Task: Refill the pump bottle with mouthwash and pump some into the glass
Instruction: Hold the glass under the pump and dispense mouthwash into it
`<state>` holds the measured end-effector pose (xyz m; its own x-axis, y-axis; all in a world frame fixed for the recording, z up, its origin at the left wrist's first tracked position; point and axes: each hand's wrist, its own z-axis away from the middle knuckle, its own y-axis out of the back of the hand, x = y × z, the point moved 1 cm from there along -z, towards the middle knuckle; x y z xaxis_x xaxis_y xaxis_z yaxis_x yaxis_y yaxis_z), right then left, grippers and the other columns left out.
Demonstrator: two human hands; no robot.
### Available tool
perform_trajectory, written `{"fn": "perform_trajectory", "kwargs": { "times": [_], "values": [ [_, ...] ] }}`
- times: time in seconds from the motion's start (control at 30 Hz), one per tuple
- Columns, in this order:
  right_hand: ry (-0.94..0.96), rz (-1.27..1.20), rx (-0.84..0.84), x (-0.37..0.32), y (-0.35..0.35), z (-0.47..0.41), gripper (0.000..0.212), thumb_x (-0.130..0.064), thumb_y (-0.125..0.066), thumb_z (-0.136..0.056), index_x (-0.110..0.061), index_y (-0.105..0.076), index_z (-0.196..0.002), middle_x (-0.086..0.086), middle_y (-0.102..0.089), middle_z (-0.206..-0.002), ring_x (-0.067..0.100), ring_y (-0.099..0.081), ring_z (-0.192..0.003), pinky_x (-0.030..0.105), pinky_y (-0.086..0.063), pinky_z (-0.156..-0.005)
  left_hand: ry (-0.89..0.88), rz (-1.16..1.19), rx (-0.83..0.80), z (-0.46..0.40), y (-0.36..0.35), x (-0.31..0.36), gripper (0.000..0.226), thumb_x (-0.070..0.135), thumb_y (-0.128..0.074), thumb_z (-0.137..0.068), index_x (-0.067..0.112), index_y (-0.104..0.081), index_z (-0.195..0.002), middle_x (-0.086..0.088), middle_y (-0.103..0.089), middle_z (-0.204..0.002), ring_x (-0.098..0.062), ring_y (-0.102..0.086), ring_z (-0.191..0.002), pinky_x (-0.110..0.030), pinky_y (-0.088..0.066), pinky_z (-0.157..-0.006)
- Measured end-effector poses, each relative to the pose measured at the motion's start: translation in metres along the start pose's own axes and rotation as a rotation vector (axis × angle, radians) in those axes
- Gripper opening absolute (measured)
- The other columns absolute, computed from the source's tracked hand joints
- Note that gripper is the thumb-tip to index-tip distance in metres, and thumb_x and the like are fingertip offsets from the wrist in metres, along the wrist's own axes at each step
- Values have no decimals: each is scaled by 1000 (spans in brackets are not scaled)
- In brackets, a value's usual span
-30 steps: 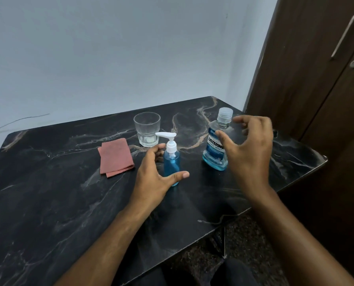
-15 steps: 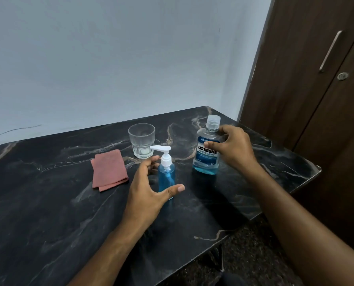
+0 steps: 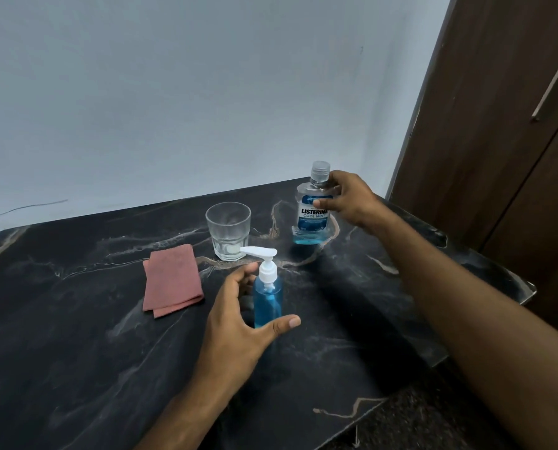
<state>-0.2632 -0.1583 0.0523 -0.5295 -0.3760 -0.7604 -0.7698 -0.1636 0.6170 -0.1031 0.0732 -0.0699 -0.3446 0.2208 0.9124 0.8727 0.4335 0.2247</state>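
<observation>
A: Pump bottle (image 3: 268,300), item one: small clear plastic cylinder, blue liquid showing through, white pump head (image 3: 260,254) pointing left. It is standing upright at the middle of the black marble table (image 3: 76,352), near side of the drinking glass (image 3: 228,230).

B: Grip on it?

A: Left hand (image 3: 235,329) is cupping round it, thumb in front, fingers behind, spread wide; whether skin is touching plastic, I cannot tell. Probably light and stiff, smooth-walled, so likely slippery if wet. Best hold: round the body, low, while the other hand is unscrewing the white collar.

B: Item two?

A: Listerine Cool Mint bottle (image 3: 313,216), far right, clear cap (image 3: 320,168) on, only a little blue liquid at the bottom, so likely light. Right hand (image 3: 349,198) is clasping its shoulder and label, and it is looking lifted or tilted off the table.

B: Remainder?

A: Glass: empty, rigid, breakable. Folded pink cloth (image 3: 172,280), left of the pump bottle, lying flat.
</observation>
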Motion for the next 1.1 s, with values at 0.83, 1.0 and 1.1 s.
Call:
{"fn": "perform_trajectory", "kwargs": {
  "times": [0.83,1.0,1.1],
  "values": [
    [-59,-183,162,-2,-1,13,68,6,-63,-90,-19,-43,-151,9,-57,-133,20,-57,-120,28,-55,-89,-41,44,48,-2,3,1,115,76,-89,-44,39,-45,-143,15,-57,-134,-5,-56,-127,-10,-44,-99],
    [4,-236,225,-26,-9,59,35,8,-54,-95,-20,-70,-109,-1,-68,-106,14,-66,-95,30,-60,-75,-83,73,144,-4,7,6,96,92,-64,-60,37,-49,-137,4,-59,-132,-16,-60,-121,-29,-51,-98],
    [49,-275,62,-40,-27,91,42,18,-47,-92,-16,-69,-98,0,-69,-96,12,-66,-81,35,-60,-70,-50,58,205,-4,12,7,88,89,-61,-68,31,-53,-134,1,-61,-130,-14,-62,-115,-24,-53,-93]
  ]
}}
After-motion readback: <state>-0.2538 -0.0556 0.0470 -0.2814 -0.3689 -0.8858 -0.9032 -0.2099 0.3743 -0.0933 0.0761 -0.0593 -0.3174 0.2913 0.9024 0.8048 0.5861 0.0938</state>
